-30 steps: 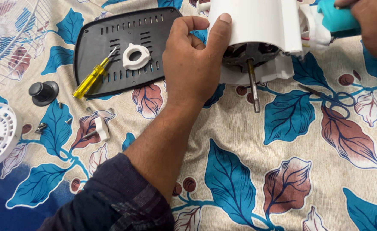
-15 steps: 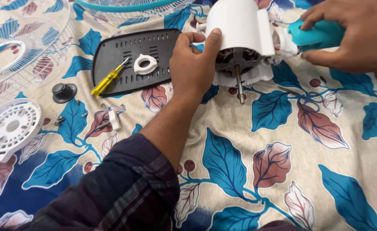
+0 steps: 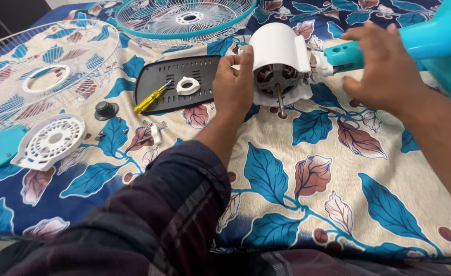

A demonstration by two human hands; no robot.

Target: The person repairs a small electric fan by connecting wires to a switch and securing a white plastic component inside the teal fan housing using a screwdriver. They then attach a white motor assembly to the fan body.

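Your left hand is curled around the white motor housing, gripping its side. The motor lies on the leaf-print bedsheet, its shaft pointing toward you, long axis running away from you. Your right hand is closed over the teal neck beside it. A black vented cover lies to the left, carrying a yellow screwdriver.

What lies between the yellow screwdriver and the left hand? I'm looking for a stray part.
In the head view, a white ring-shaped part lies on the black vented cover, between the screwdriver and the left hand.
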